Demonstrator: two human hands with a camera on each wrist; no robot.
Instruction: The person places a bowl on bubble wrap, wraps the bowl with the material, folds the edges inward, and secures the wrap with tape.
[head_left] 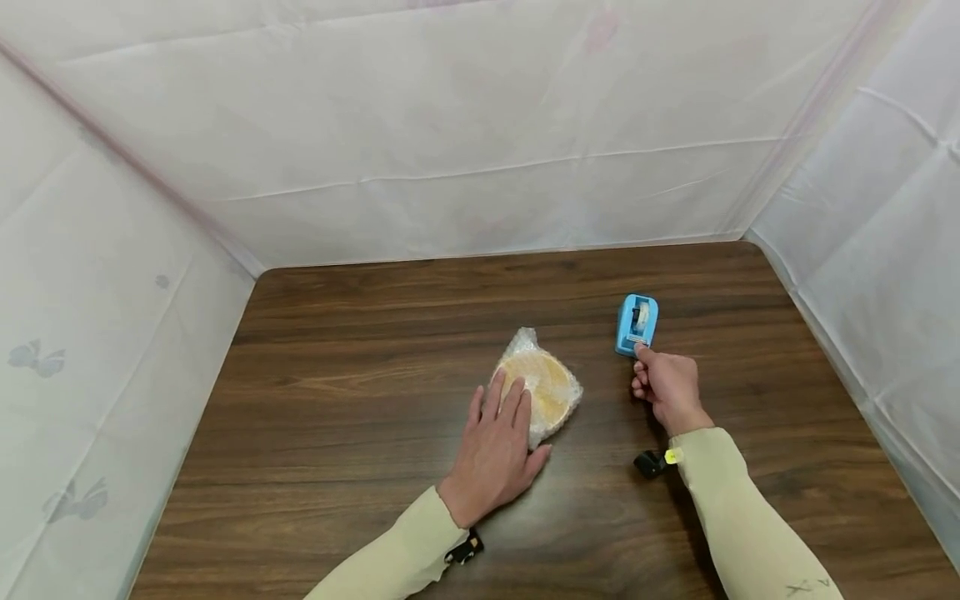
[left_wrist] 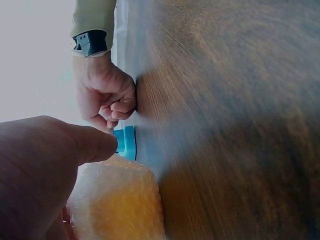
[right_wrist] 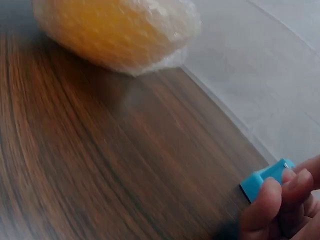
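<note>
A round yellow bowl-like thing wrapped in bubble wrap [head_left: 553,392] lies on the dark wooden table. My left hand [head_left: 495,454] rests on its left side with the fingers straight and spread, the thumb pointing off to the right. To the right stands a small blue tape dispenser [head_left: 626,327] holding a roll of tape [head_left: 642,315]. At the dispenser's near end my right hand [head_left: 672,387] has its fingers curled, thumb and forefinger pinching at the cutter where the tape ends. The clear tape itself hardly shows between the fingertips. In the right wrist view the dispenser [right_wrist: 257,182] is partly hidden by fingers.
Pale fabric walls [head_left: 480,208] enclose the back and both sides of the wooden table [head_left: 337,400]. Each wrist carries a small black camera, one by the left cuff [head_left: 465,547] and one by the right cuff [head_left: 649,464].
</note>
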